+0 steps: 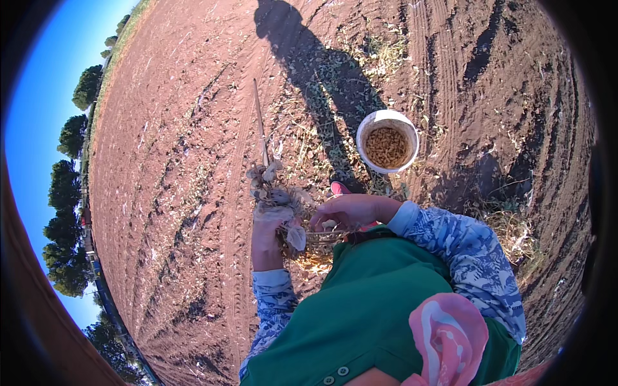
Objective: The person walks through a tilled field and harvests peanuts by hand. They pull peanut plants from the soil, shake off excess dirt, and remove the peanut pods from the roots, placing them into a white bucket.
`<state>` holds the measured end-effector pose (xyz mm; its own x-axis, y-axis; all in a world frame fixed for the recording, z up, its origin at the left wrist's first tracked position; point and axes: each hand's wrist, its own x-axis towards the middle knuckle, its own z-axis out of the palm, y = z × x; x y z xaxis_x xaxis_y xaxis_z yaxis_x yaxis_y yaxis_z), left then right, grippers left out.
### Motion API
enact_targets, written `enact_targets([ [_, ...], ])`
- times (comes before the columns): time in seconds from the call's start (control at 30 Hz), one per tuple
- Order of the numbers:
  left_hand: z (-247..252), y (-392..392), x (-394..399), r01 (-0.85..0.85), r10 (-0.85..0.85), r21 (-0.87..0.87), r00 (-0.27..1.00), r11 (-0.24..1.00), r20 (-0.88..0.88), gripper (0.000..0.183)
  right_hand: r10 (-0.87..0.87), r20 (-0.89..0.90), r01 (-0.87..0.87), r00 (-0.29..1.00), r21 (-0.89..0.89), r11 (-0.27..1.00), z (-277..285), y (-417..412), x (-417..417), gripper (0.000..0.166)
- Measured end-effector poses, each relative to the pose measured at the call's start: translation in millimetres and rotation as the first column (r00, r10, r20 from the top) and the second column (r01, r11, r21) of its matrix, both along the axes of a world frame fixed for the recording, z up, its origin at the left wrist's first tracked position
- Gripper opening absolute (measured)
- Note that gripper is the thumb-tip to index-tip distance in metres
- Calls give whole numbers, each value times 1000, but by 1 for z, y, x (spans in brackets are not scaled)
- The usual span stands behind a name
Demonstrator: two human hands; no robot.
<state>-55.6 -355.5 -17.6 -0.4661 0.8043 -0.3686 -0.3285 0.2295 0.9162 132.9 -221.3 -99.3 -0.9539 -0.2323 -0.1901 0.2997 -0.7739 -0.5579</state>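
Observation:
My left hand (268,239) grips a bundle of dried peanut plants (277,195), with roots, pale pods and a scrap of thin translucent plastic film (295,236) tangled in it. Just right of the bundle is my right hand (355,212), its fingers curled at the stems. A pale peanut pod (329,224) shows by those fingers; whether they pinch it is unclear. Beyond my right hand, a white plastic bucket (414,130) stands upright on the soil, partly filled with peanuts in their shells (386,147).
A long thin stick (259,116) extends beyond the bundle, its near end hidden. Dry plant litter (512,231) lies to the right. A pink shoe tip (339,188) shows below the bucket. Tilled brown soil (164,231) reaches to trees (65,183) at the left.

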Motion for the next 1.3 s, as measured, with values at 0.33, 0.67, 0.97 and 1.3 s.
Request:
enact_targets([
  [0.33, -6, 9, -1, 0, -2, -106, 1000, 994, -27, 34, -509, -33, 511, 860, 55, 858, 21, 25, 4, 28],
  [0.67, 9, 27, 14, 204, -201, -67, 978, 977, 53, 34, -449, 54, 439, 892, -336, 833, 27, 17, -4, 28],
  [0.97, 3, 16, 3, -40, 38, 6, 982, 999, 187, 24, -519, 383, 639, 764, -556, 531, -29, 61, 19, 43],
  [1.3, 0, 12, -10, 20, -26, 34, 982, 999, 187, 29, -16, 50, -21, 999, 661, 750, -57, 34, 25, 34],
])
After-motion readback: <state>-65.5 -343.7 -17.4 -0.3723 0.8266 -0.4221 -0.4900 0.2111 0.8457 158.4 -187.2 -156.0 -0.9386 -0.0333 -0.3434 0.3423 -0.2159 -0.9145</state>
